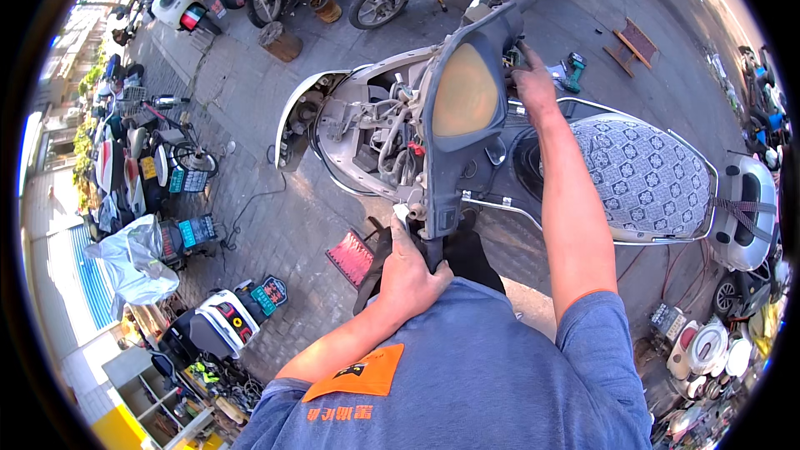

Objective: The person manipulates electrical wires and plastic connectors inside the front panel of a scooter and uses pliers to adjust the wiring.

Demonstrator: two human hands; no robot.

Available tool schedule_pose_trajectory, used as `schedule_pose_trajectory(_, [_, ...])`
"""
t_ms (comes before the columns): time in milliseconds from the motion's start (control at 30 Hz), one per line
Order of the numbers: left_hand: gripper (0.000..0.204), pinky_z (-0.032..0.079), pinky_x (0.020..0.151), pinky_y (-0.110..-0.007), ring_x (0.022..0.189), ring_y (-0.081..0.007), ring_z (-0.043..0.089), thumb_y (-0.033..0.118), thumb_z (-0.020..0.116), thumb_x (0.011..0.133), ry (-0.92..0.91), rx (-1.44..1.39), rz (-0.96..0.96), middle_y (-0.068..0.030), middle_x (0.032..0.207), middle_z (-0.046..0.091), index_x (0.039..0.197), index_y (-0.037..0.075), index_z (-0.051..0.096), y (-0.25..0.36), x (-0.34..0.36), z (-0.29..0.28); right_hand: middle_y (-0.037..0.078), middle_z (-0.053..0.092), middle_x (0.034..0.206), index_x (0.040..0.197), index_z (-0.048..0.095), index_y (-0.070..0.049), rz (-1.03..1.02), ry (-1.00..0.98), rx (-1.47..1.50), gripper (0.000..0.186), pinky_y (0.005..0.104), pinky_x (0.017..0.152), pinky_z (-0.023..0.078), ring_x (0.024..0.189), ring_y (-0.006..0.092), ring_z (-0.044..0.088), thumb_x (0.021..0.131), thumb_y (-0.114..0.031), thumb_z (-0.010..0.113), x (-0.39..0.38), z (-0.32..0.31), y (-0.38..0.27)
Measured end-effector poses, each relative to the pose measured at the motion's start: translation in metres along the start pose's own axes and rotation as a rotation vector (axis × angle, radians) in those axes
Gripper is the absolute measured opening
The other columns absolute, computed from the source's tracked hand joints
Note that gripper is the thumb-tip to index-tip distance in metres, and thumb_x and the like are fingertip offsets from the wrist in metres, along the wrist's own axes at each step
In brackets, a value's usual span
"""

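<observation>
A scooter stands across in front of me, its front body opened so that wiring and metal parts (387, 137) show. A dark handlebar cover with a large yellowed display window (467, 87) tops it. My left hand (408, 275) wraps round the near handlebar grip (432, 252), its fingers reaching up by the pale brake lever (402, 214). Across the cover, my right hand (533, 83) is at the inner side of the far handlebar end, well short of the far grip (523, 2). One finger stretches out there, apart from the others; its fingertips are partly hidden against dark parts.
The scooter's patterned seat (642, 175) and grey rear box (744, 212) extend right. Beyond it lie a green cordless drill (573, 72) and a small wooden stool (631, 47). A red stool (350, 257) stands near my legs. Parked scooters, a wood stump (279, 42) and loose parts surround the spot.
</observation>
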State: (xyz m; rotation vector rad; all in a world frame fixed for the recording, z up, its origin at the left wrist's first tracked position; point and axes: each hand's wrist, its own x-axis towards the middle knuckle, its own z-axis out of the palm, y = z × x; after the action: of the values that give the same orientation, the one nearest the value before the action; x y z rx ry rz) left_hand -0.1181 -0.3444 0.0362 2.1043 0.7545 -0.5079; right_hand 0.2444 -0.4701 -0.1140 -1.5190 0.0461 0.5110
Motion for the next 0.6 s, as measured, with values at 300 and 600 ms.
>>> schedule_pose_trajectory(300, [0.127,0.061,0.087,-0.05,0.097,-0.0523,0.073,0.029,0.083,0.083,0.034,0.003,0.099,-0.0458,0.125,0.061,0.159,-0.023,-0.005,-0.025,0.0,0.009,0.01,0.073,0.114,0.17,0.035,-0.011,0.027,-0.005,-0.155,0.076,0.0302,0.084,0.057,0.093,0.0147,0.069,0.098,0.003,0.051,-0.028,-0.001,-0.016])
schedule_pose_trajectory(600, [0.133,0.06,0.096,-0.05,0.11,-0.0518,0.071,0.041,0.086,0.085,-0.096,-0.025,0.213,-0.0453,0.141,0.054,0.164,-0.017,-0.005,-0.043,0.006,-0.033,0.007,0.07,0.106,0.154,0.052,0.003,0.043,0.087,-0.26,0.052,0.0248,0.082,0.053,0.089,0.0105,0.062,0.102,0.004,0.049,-0.232,0.008,0.053])
